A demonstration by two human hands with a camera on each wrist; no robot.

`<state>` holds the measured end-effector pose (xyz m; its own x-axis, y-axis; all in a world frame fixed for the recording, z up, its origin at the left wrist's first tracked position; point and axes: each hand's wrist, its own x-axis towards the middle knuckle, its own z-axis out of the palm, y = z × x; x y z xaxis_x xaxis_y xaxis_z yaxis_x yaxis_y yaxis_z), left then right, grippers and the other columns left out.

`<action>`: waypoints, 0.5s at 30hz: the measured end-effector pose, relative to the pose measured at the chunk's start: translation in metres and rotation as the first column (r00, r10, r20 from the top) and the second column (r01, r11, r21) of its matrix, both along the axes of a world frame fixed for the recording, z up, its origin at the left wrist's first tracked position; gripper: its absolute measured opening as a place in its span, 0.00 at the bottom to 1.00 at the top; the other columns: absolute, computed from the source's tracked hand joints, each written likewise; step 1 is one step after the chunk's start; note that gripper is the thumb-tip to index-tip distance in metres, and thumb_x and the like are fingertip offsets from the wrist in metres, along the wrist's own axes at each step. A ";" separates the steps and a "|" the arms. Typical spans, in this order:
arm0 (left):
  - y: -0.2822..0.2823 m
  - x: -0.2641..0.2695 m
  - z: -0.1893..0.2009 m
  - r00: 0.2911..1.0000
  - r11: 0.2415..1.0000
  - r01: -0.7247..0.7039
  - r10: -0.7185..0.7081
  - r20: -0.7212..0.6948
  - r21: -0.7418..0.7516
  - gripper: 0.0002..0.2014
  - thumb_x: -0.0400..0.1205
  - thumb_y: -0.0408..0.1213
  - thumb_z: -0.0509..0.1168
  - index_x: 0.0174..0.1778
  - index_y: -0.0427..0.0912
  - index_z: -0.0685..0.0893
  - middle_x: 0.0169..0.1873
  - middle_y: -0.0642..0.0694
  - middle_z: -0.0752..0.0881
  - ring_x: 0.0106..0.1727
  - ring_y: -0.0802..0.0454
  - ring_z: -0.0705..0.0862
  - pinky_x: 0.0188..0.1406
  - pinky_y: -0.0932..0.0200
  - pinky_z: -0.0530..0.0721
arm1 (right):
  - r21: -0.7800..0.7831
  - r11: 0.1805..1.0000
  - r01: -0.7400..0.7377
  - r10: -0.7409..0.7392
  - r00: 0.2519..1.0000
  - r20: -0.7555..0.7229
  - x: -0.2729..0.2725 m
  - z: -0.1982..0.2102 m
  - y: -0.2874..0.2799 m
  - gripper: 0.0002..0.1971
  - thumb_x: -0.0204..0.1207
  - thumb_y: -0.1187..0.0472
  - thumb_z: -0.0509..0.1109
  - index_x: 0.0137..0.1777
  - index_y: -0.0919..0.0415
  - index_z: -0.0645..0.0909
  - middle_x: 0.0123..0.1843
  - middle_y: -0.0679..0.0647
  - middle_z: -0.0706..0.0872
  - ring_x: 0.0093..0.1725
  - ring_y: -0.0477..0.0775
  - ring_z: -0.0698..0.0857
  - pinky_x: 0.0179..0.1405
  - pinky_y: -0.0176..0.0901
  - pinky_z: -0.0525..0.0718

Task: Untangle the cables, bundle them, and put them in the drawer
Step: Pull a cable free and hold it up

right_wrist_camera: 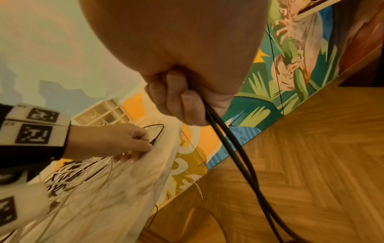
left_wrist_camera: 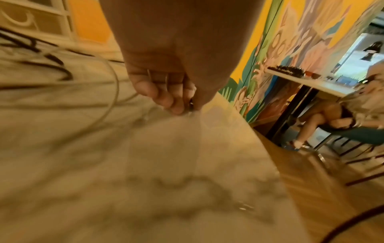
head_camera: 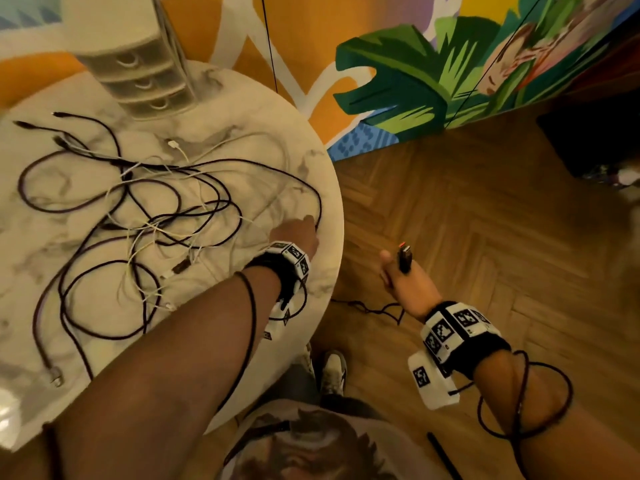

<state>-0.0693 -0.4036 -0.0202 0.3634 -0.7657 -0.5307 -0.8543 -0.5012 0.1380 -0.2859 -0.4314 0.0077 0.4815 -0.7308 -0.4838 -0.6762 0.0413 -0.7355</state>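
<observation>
A tangle of black and white cables [head_camera: 156, 216] lies spread over the round marble table [head_camera: 313, 271]. My left hand [head_camera: 310, 221] reaches to the table's right edge and pinches a black cable [head_camera: 313, 192] at its end; the right wrist view shows this pinch [right_wrist_camera: 150, 143]. My right hand [head_camera: 394, 268] hovers off the table over the floor. Its fingers [right_wrist_camera: 176, 102] curl round a doubled black cable [right_wrist_camera: 234, 148], whose plug [head_camera: 404, 258] sticks up above the fist. A white drawer unit [head_camera: 145, 81] stands at the table's far side, its drawers shut.
The parquet floor [head_camera: 485, 220] lies right of the table, with a painted wall [head_camera: 398, 81] behind. A thin black lead [head_camera: 374, 308] trails on the floor under my right hand. A person sits at another table [left_wrist_camera: 332, 118] further off. My shoe [head_camera: 334, 372] is below.
</observation>
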 end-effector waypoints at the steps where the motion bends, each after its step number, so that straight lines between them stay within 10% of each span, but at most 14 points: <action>1: 0.007 -0.006 0.002 0.999 1.000 0.011 -0.012 -0.052 -0.012 0.10 0.83 0.45 0.56 0.52 0.42 0.73 0.51 0.39 0.83 0.51 0.38 0.82 0.42 0.51 0.75 | -0.006 1.000 0.004 -0.004 1.000 -0.005 0.004 -0.003 0.001 0.27 0.83 0.39 0.50 0.26 0.53 0.69 0.24 0.47 0.72 0.25 0.48 0.69 0.33 0.44 0.67; 5: 0.048 -0.036 0.035 0.944 0.976 0.022 -0.091 -0.317 -0.216 0.11 0.77 0.49 0.63 0.38 0.46 0.71 0.33 0.47 0.79 0.36 0.44 0.79 0.32 0.55 0.72 | 0.127 0.990 0.061 -0.066 0.997 0.035 0.027 -0.011 0.007 0.26 0.85 0.43 0.50 0.31 0.54 0.78 0.24 0.49 0.77 0.22 0.45 0.72 0.29 0.41 0.69; 10: 0.096 -0.034 0.054 0.874 0.939 0.270 -0.332 -0.356 -0.213 0.11 0.77 0.49 0.63 0.39 0.49 0.70 0.38 0.46 0.83 0.38 0.46 0.81 0.33 0.55 0.74 | 0.450 0.890 0.078 -0.216 0.940 0.263 0.085 0.007 0.014 0.22 0.86 0.52 0.55 0.29 0.59 0.70 0.17 0.45 0.67 0.16 0.43 0.63 0.16 0.32 0.60; 12: 0.103 -0.015 0.047 0.807 0.979 -0.015 -0.109 -0.581 -0.204 0.10 0.80 0.45 0.61 0.41 0.42 0.76 0.39 0.44 0.85 0.36 0.48 0.81 0.33 0.54 0.75 | 0.397 0.918 -0.001 -0.153 0.922 0.356 0.103 0.014 0.019 0.22 0.86 0.56 0.56 0.27 0.57 0.64 0.17 0.45 0.64 0.17 0.43 0.61 0.17 0.33 0.60; 15: 0.093 0.014 0.054 0.325 0.710 -0.700 0.222 -0.919 -0.077 0.13 0.86 0.40 0.55 0.49 0.37 0.81 0.41 0.41 0.87 0.24 0.53 0.73 0.24 0.58 0.73 | 0.308 0.949 -0.068 -0.059 0.920 0.387 0.112 0.022 0.034 0.21 0.86 0.60 0.56 0.28 0.57 0.66 0.20 0.46 0.66 0.19 0.43 0.62 0.22 0.34 0.62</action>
<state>-0.0554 -0.3106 0.0339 0.3172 -0.8177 -0.4804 0.1606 -0.4529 0.8770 -0.1737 -0.3971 0.0296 0.6797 -0.5721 -0.4590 -0.3411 0.3074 -0.8883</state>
